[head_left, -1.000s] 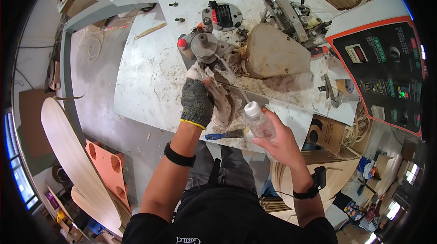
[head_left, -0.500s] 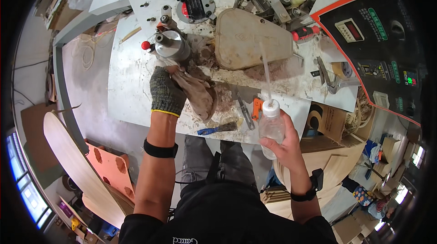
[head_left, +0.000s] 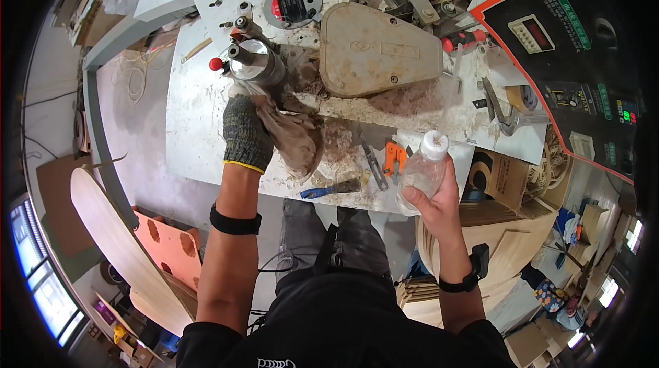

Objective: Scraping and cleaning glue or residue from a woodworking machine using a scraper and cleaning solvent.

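My left hand (head_left: 246, 133), in a dark knitted glove with a yellow cuff edge, is closed on a dirty beige rag (head_left: 295, 141). It presses the rag against the base of a metal cylinder (head_left: 259, 66) on the white machine table (head_left: 195, 114). Bare, my right hand (head_left: 439, 196) wraps round a clear plastic bottle (head_left: 420, 177) with a white cap (head_left: 434, 144) and a long thin spout. The bottle is tilted slightly to the right above the table's front edge. Between the hands lie a blue-handled scraper (head_left: 333, 188), a utility knife (head_left: 373, 163) and an orange tool (head_left: 395, 158).
Behind the rag is a dusty beige cover (head_left: 381, 49). A black control panel (head_left: 559, 73) with an orange border rises at the right. Curved wooden boards (head_left: 127, 251) lean at the left; more boards (head_left: 508, 244) and a cardboard box (head_left: 504, 179) are below right.
My right hand has carried the bottle a little to the right and away from me. My left hand and the rag have barely shifted; the view has moved slightly.
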Tool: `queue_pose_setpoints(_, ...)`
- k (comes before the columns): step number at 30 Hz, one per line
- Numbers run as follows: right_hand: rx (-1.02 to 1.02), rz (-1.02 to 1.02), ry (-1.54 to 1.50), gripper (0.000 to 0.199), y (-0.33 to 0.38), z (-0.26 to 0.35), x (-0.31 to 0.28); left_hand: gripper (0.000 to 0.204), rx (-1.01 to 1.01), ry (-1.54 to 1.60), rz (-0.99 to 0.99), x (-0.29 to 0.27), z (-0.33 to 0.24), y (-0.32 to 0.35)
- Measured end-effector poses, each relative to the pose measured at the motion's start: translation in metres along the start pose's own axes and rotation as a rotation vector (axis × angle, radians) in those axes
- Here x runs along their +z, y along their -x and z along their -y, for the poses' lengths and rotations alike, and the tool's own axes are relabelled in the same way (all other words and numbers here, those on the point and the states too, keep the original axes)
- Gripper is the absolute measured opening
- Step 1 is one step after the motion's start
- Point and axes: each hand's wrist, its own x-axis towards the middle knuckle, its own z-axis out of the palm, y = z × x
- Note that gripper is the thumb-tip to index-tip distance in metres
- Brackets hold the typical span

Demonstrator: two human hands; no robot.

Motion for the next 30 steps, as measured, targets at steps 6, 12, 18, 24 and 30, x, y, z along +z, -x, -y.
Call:
queue_pose_setpoints(6,-0.012,0.006,-0.027,0.082,0.007,-0.011,-0.001,0.019,-0.084,0.091,-0.031,0.004,-0.002,0.007)
queue_pose_setpoints(12,-0.060,0.020,0.009,0.081,0.005,-0.008,-0.001,0.018,-0.185,0.229,-0.016,0.012,-0.003,0.021)
queue_pose_setpoints(18,-0.105,-0.016,-0.006,0.065,0.009,-0.010,0.001,0.024,-0.186,0.355,0.060,0.020,0.002,0.029)
queue_pose_setpoints(24,-0.088,-0.035,-0.021,0.063,0.015,-0.009,0.002,0.024,-0.191,0.347,0.105,0.020,0.006,0.028)
queue_pose_setpoints(30,-0.096,-0.036,-0.030,0.063,0.017,-0.008,0.003,0.019,-0.139,0.311,0.094,0.017,0.013,0.024)
